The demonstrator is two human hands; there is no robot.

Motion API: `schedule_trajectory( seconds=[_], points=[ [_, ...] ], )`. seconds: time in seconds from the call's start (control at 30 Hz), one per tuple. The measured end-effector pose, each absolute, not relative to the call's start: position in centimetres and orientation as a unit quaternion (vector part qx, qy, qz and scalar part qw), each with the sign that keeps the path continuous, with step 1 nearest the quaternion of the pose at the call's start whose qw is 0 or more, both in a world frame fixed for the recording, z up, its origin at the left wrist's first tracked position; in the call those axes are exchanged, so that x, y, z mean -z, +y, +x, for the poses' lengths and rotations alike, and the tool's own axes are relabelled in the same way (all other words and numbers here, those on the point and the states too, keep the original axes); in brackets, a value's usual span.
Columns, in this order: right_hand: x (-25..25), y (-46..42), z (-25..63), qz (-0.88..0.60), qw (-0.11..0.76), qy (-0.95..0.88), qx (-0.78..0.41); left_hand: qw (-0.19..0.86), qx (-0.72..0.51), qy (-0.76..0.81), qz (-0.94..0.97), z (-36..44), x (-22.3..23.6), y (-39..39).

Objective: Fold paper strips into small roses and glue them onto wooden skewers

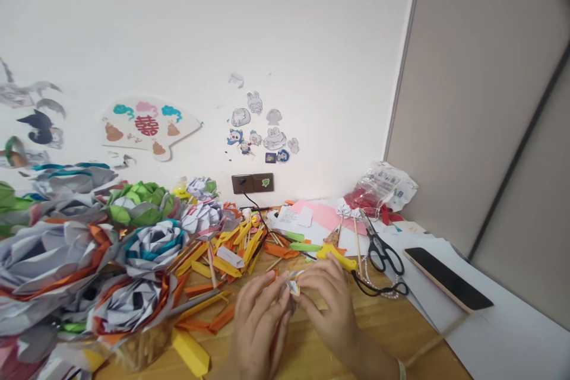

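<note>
The left hand [258, 320] and right hand [332, 309] are together above the near worktop [387, 332], fingertips closed on a small folded paper [294, 288] between them. Fingers hide much of it; a hard pinch could crush its folds, and a loose one could let it spring open. A yellow strip [190, 351] lies near, left of the hands, where a sleeve or wrist might drag it. Just beyond the right hand is a yellow glue gun [337, 256]; if it is hot, which cannot be told, reaching forward could burn a finger. Scissors [383, 255] lie to its right, handles towards the near side, beside a cord loop that could snag them. Left, the crowded flowers [155, 243] could be squashed by an elbow. Far off, a plug sits in the socket [252, 183]; a tug on its cord [256, 205] could scatter strips.
</note>
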State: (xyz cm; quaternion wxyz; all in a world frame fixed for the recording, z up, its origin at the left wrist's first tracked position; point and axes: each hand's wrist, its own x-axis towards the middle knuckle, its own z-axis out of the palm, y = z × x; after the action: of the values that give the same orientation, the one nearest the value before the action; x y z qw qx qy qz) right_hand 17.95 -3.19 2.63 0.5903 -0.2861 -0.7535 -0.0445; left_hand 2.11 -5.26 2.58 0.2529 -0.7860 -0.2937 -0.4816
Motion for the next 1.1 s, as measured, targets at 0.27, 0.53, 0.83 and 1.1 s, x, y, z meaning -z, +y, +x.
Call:
schedule_trajectory(
  seconds=[0.27,0.53,0.83,1.1],
  points=[
    [-2.9,-3.2,18.0,-0.305,0.600,-0.738,0.032,0.280,0.470,-0.297,-0.783,1.8,-1.9,-5.2],
    [-2.8,-2.9,18.0,-0.288,0.579,-0.761,0.047,0.251,0.493,-0.311,-0.772,1.8,-2.5,-4.3],
    [-2.5,-2.7,18.0,-0.285,0.579,-0.763,0.041,0.179,0.481,-0.360,-0.779,2.0,-2.5,-4.1],
    [-2.5,-2.4,18.0,-0.273,0.580,-0.767,0.024,0.116,0.469,-0.367,-0.795,1.9,-2.3,-3.9]
  ],
)
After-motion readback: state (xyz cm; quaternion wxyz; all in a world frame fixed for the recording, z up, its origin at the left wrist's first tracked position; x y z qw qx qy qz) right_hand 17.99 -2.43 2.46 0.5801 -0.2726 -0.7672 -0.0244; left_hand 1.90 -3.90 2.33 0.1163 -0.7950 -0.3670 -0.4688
